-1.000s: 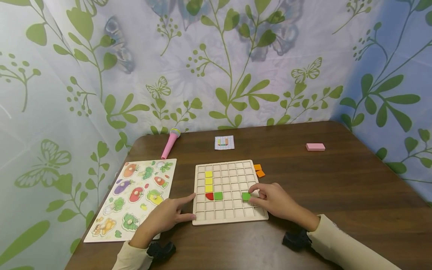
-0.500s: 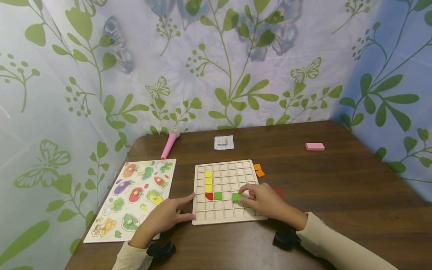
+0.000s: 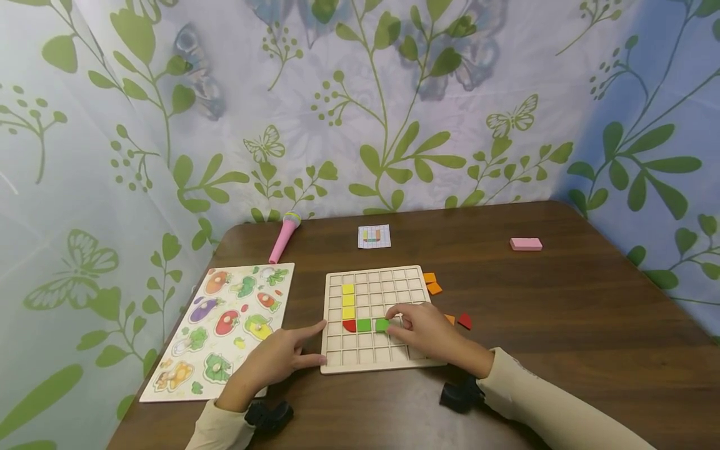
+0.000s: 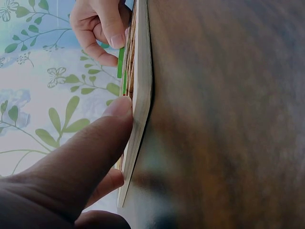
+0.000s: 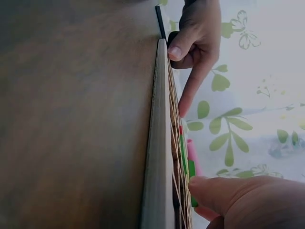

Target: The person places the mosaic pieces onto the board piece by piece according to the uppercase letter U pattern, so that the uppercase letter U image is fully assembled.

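You've got the green tile (image 3: 382, 325) in your R hand (image 3: 430, 328), thumb + index pinching its R side; that grip is taken, nothing else in it. Tile is over the board (image 3: 388, 287), approx. mid-width, just R of the other green tile (image 3: 364, 325), w/ a thin gap between the two. It's square, so no long axis to worry abt; what counts, I'd say, is its L edge vs that neighbour, & the cell beneath, which tile + fingers mostly hide. Both wrist views show it a bit proud of the board & roughly parallel to it; can't tell if the underside touches a rib.

Row runs L to R: red tile (image 3: 349, 325), other green tile, then yours, abt in line. Your grip comes in from the R, so the L edge is free.

Your L hand (image 3: 275, 359) is the far one: holds no tile, index & thumb stretched out, tips at the board's L edge, well apart from the pinched tile. R hand's obv. the nearer.
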`<state>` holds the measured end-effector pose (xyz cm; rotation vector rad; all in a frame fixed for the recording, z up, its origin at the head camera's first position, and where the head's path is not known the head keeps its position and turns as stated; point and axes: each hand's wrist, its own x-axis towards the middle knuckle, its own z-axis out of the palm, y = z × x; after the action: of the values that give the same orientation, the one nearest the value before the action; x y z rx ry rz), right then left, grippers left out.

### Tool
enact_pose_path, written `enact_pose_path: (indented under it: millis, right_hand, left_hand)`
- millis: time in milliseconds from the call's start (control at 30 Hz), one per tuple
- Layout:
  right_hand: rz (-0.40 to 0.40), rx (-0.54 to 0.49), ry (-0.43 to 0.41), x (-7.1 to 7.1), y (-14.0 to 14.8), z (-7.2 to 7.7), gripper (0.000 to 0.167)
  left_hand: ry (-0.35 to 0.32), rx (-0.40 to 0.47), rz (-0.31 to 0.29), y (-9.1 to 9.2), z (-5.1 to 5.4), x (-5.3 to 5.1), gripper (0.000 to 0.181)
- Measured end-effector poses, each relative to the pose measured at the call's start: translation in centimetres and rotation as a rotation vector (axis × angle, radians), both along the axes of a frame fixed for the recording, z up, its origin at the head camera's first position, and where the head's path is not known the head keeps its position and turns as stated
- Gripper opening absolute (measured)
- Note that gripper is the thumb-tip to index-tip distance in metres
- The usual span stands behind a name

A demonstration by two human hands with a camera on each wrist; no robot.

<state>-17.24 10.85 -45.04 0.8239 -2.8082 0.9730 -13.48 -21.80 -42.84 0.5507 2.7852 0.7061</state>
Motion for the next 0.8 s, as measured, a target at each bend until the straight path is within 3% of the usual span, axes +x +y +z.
enact_pose_path:
  millis: [800]
  right_hand:
    - [-0.050,0.045,-0.083,-0.17,-0.97,0.43,0.018]
  left_hand:
    - [-0.005,0.001,0.005,0.02,0.08,0.01,0.074]
